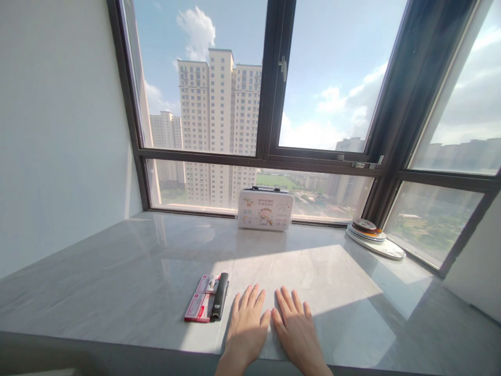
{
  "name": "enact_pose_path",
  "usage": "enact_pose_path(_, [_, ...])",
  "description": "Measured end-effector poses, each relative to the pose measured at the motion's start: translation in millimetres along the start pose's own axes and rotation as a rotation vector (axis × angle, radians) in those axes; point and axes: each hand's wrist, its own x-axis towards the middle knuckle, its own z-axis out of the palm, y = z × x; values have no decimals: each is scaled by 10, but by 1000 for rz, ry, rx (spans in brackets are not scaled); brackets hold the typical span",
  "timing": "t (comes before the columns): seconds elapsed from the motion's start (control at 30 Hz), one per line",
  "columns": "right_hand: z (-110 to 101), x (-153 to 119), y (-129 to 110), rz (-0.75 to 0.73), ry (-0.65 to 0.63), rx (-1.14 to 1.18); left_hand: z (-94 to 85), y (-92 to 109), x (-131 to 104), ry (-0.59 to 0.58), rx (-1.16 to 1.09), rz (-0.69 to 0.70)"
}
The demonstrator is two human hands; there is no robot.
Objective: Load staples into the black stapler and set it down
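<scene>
My left hand [247,325] lies flat, palm down, on the grey marble-look sill [117,292], its fingers stretched forward. Beside it, a little apart, my right hand [295,326] rests the same way with fingers slightly spread. Neither holds anything. Just left of my left hand is a black stapler [219,296], lying lengthwise away from me. Against the stapler's left side sit small red and white boxes [197,307], probably of staples, though their print is too small to read.
A white case [266,210] with cartoon drawings and a black handle stands upright against the window. Stacked plates [368,235] sit in the far right corner. Dark window frames [203,156] border the back and right, a white wall [62,130] the left. The sill's front edge is near my wrists.
</scene>
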Motion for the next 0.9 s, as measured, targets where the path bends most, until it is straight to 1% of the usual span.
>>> enact_pose_path(0.43, [-16, 5, -15, 15, -14, 9, -23, 20, 6, -18, 25, -14])
enact_pose_path(0.9, [22, 21, 3, 6, -6, -1, 9, -9, 4, -5, -8, -12])
